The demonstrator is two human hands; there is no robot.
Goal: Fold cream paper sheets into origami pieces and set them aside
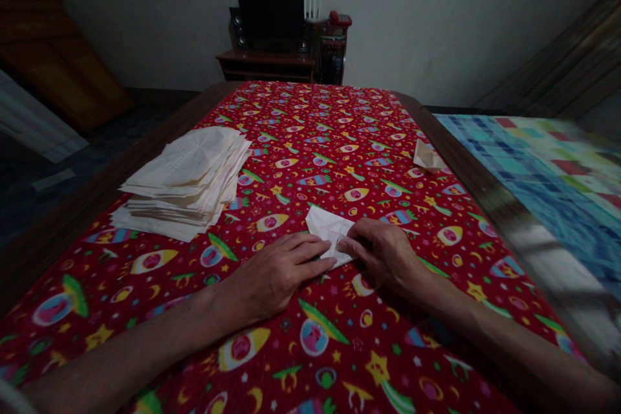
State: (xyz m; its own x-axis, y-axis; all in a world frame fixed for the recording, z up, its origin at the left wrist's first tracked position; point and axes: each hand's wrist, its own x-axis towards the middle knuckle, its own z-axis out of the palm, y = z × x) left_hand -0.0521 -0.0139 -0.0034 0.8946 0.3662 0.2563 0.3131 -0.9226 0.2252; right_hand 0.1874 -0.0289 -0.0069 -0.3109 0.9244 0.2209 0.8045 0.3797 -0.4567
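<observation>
Folded white paper [321,223] lies at the centre of the red printed cloth [359,362] covering my tabletop [485,202]. At its 8 o'clock, my left hand [281,268] lies low, fingers extended, their tips pressing the sheet; at 3 o'clock, my right hand [388,251] pinches its edge between thumb and fingers. Outward, a paper stack [189,168] sits at 10 o'clock, a small folded piece [427,157] at 2, and a dark screen [270,11] between 11 and 12.

White paper [326,224], cream paper stack [194,158], red rocket-and-star-print cloth [301,194].
</observation>
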